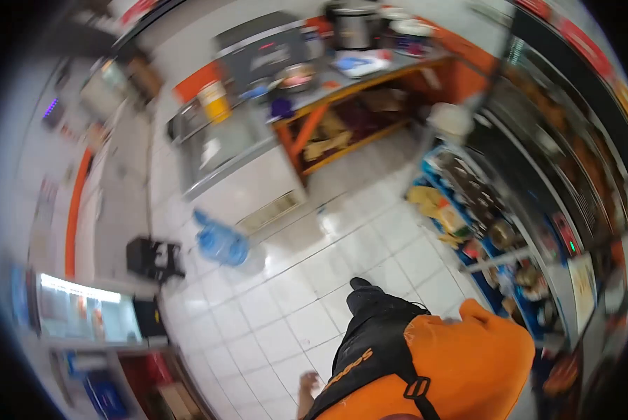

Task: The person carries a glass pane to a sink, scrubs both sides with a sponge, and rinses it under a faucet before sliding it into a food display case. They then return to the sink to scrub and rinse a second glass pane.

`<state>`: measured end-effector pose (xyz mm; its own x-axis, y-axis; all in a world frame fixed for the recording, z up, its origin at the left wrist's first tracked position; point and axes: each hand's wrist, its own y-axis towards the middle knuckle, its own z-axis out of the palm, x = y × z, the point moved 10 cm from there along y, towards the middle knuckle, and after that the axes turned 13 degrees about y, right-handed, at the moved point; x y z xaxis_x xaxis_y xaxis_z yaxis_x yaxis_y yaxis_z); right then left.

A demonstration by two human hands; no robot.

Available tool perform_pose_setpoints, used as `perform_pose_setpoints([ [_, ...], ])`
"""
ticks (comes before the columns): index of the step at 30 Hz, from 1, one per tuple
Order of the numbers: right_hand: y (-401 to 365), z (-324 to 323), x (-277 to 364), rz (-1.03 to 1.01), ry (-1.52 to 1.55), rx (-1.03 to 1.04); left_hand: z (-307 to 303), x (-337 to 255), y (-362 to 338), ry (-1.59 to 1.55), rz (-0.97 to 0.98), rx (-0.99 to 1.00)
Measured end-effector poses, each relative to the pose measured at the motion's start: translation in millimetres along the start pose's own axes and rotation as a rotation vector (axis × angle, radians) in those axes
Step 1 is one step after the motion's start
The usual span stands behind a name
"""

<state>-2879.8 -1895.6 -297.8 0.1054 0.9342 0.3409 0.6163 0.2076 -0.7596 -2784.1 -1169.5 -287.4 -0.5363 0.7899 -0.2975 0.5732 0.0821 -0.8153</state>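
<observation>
Beside the black apron (pixel 373 336), the left hand (pixel 309 381) hangs over white tiles (pixel 275 343).

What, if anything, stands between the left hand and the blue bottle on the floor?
Nothing visible does: only tiled floor shows between the left hand and the blue bottle. The black stool-like item sits beyond the bottle's left side in the picture, off that line.

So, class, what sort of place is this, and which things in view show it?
Probably a kitchen, perhaps that of a small food business: a large pot and a bowl sit on the counter, and the camera wearer has a dark apron on.
</observation>
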Motion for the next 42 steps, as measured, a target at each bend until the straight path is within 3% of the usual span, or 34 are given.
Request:
perform_pose_setpoints([
  [1, -6.6, -15.9, -7.2, -0.049, -0.113, 0.069, -16.9, 0.3, 17.2, -0.121, 0.008, -0.005],
  [2, -4.3, -36.3, -15.5, -0.123, -0.225, 0.105, -31.1, 1.8, 47.0, -0.436, 0.011, 0.058],
  [3, 16.1, -45.6, -34.4, -0.232, -0.329, 0.091, -77.8, -20.7, 38.0, -0.561, 0.044, -0.066],
  [4, 51.5, -23.6, -115.0, 0.363, -0.558, 0.661, -116.3, -34.8, 40.6, -0.625, -0.052, -0.088],
  [5, 77.7, -67.7, -88.5, 0.117, -0.280, 0.274, -161.3, -47.6, 42.8, -0.576, -0.064, -0.201],
  [8, 218.7, -176.8, -6.3, 0.069, -0.132, 0.020, -262.2, -24.8, 91.6, -0.260, 0.018, -0.632],
  [9, 261.1, -200.3, 28.5, 0.015, -0.080, -0.047, -268.8, -19.7, 83.0, -0.305, -0.032, -0.634],
  [11, 344.6, -233.4, 117.9, -0.153, -0.021, -0.166, -299.1, -31.5, 60.8, -0.747, -0.050, -0.573],
  [12, 347.6, -226.9, 194.0, -0.669, -0.366, -0.572, -315.0, -31.3, 54.5, -0.780, -0.096, -0.585],
  [13, 430.2, -265.3, 218.1, -0.339, -0.571, -0.336, -310.8, -29.5, 43.2, -0.875, -0.109, -0.551],
  [15, 530.2, -391.5, 306.2, -0.004, 0.423, -0.228, -279.6, -14.9, 23.2, -1.002, -0.150, -0.487],
  [16, 557.6, -449.1, 385.6, 0.001, 0.340, -0.308, -257.6, 0.8, 17.6, -1.051, -0.299, -0.442],
  [17, 552.1, -513.6, 480.2, -0.093, 0.528, -0.492, -232.7, 18.4, 12.1, -1.051, -0.391, -0.420],
  [18, 558.8, -544.5, 569.5, -0.118, 0.723, -0.312, -205.3, 38.1, 6.8, -1.053, -0.487, -0.395],
  [20, 544.5, -600.8, 738.4, -0.448, 0.999, -0.306, -135.9, 58.7, -19.2, -1.267, -0.781, -0.232],
  [22, 553.5, -629.4, 850.8, -0.575, 0.830, -0.255, -32.0, 68.9, -13.9, -1.731, -0.975, -0.085],
  [25, 586.0, -622.7, 951.3, -0.788, 0.620, -0.261, -57.1, 69.8, -11.6, -1.618, -1.015, 0.053],
  [27, 616.7, -594.9, 965.0, -0.932, 0.519, -0.255, -120.6, 91.5, 16.0, -1.490, -0.957, 0.081],
  [28, 644.2, -570.9, 951.7, -0.851, 0.587, -0.232, -158.6, 102.9, 37.0, -1.428, -0.904, 0.088],
  [29, 687.8, -524.9, 914.0, -0.631, 0.753, -0.035, -200.9, 123.8, 62.2, -1.358, -0.853, 0.078],
  [31, 675.8, -469.3, 865.4, -0.137, 0.760, 0.096, -299.4, 177.3, 126.2, -1.192, -0.706, 0.023],
  [32, 674.3, -432.9, 820.1, 0.158, 0.973, 0.131, -357.9, 205.9, 164.2, -1.097, -0.592, -0.023],
  [33, 644.9, -424.2, 811.8, 0.343, 0.925, 0.156, -437.7, 218.6, 181.3, -1.136, -0.770, -0.089],
  [35, 637.2, -379.9, 753.5, 0.578, 1.188, 0.091, -637.9, 230.8, 219.0, -0.941, -0.753, -0.440],
  [38, 635.7, -405.2, 746.9, 0.649, 1.189, 0.035, -874.9, 224.0, 304.5, -0.959, -0.357, -0.744],
  [40, 654.4, -440.2, 761.1, 0.664, 1.170, 0.009, -1001.9, 176.9, 333.8, -0.920, -0.169, -0.750],
  [42, 687.4, -483.8, 776.3, 0.634, 1.110, -0.003, -1080.9, 127.9, 372.4, -0.602, 0.037, -0.662],
])
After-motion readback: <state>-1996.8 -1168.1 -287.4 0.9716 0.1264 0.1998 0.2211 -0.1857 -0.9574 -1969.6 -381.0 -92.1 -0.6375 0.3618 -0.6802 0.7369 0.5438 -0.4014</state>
